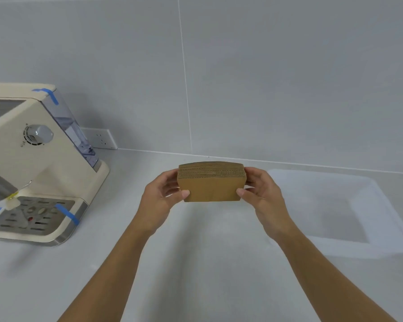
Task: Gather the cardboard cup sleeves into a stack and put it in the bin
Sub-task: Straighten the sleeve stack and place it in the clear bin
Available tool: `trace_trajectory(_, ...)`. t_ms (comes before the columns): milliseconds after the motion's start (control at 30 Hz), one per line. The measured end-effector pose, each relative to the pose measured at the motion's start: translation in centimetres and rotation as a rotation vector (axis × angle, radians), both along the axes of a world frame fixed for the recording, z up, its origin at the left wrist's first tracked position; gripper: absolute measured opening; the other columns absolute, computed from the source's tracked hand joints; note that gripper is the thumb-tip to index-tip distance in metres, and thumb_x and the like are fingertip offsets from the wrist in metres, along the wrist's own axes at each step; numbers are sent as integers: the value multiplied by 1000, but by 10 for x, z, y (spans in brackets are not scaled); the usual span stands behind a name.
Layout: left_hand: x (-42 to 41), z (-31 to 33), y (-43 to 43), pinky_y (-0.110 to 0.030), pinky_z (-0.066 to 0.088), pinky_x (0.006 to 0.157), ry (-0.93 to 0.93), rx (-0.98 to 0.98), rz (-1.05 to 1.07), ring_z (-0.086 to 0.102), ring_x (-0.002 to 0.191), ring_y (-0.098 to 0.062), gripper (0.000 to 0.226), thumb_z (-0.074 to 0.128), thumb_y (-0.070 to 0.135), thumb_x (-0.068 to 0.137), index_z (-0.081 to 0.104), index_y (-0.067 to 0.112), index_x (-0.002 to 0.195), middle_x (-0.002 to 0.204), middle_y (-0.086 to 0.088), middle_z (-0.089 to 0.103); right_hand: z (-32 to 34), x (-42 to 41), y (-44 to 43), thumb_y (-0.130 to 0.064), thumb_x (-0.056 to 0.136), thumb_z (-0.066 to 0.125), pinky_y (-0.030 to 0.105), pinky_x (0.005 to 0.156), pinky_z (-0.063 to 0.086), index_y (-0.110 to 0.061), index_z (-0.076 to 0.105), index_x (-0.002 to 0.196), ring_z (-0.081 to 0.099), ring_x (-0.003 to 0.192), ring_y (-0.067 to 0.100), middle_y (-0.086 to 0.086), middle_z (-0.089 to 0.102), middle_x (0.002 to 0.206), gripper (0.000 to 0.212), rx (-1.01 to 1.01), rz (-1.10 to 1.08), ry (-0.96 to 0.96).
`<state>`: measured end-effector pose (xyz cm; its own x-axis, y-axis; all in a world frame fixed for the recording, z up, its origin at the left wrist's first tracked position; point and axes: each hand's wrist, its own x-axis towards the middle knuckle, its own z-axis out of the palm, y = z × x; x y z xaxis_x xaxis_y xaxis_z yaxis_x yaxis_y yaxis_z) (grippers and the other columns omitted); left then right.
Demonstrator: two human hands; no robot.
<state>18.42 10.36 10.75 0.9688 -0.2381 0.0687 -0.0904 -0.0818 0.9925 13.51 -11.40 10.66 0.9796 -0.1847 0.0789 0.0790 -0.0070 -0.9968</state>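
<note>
We've got the stack of cup sleeves up in the air over the counter, between both hands, w/ the bin just to the right of it and the coffee machine well off to the left. No loose sleeves visible on the counter, so gathering looks done; what's left is the move into the bin.

Left hand is closed on the stack's left end, thumb on the front face, fingers curled behind. Right hand mirrors it on the right end, thumb in front, fingers behind. Both are wrapped snug, not spread.

Handling, as we judge it: light, probably next to nothing in weight. Each sleeve is thin corrugated card, stiff-ish flat but easy to crush. The real risk is the stack itself, since it's loose layers w/ nothing binding them, so sleeves in the middle could slide or fan out if the squeeze eases. Best hold is what we have now: pressing in from both ends, thumbs and fingers pinching front to back. Lower it in level, don't tip.
</note>
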Motion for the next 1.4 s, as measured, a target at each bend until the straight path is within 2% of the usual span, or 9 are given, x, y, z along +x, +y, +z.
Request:
trace_trajectory(167,-1,22,-45,-18,51,75,-30,-57,-70,64,90,-4,45,62,-10,79,58,17,114,104,3,67,23,-14,-38,10,81,57,29,78,46,-26,54,104,60,93,14,-4,64,101,43,58,-61,-56)
trace_trajectory(333,-12,23,-97,-22,51,81,-14,-68,-116,62,96,-11,43,64,-6,79,58,20,113,106,2,66,29,-37,-84,-8,69,64,20,71,48,-21,53,111,61,84,1,-6,65,98,45,43,-140,-25)
trace_trajectory(467,-23,18,-137,-22,52,82,19,-63,-150,62,97,-13,43,65,-5,79,58,17,116,106,3,66,27,-55,-120,8,81,58,22,71,46,-17,53,113,59,85,7,-5,64,96,40,35,-203,-3)
trace_trajectory(767,-40,10,-201,-23,52,83,47,41,-199,61,99,-15,41,65,-1,80,58,15,116,106,3,66,15,-79,-182,10,82,56,16,64,50,-12,53,113,58,86,10,-2,63,95,38,23,-252,76)
trace_trajectory(900,-40,10,-220,-16,48,78,71,119,-194,60,97,-7,38,62,2,84,55,17,118,106,7,63,10,-76,-196,8,83,55,16,66,49,-13,55,111,57,88,10,-2,62,95,35,26,-277,128)
trace_trajectory(1000,-37,4,-232,-19,47,82,168,164,-169,58,100,-10,36,59,6,87,54,17,120,109,4,62,5,-68,-205,6,83,55,28,80,44,-10,54,114,57,94,19,4,63,99,35,43,-274,219)
trace_trajectory(1133,-33,-8,-244,-41,48,97,349,206,-125,58,106,-23,21,54,5,89,58,16,108,113,-6,63,-6,-57,-213,2,84,57,34,85,43,-5,53,118,57,102,27,13,61,112,35,49,-267,392)
trace_trajectory(1233,-28,-15,-253,-35,49,91,514,211,-79,57,105,-23,14,50,3,91,59,12,96,107,-6,61,-14,-49,-216,-3,84,57,32,84,42,-7,54,116,56,106,28,13,60,115,32,25,-252,511)
trace_trajectory(1400,-16,-33,-266,-35,51,88,630,265,28,54,111,-28,18,52,5,91,54,2,109,116,-10,54,-22,-34,-216,-3,86,53,32,81,41,-4,56,111,55,95,25,12,59,107,24,-42,-210,628)
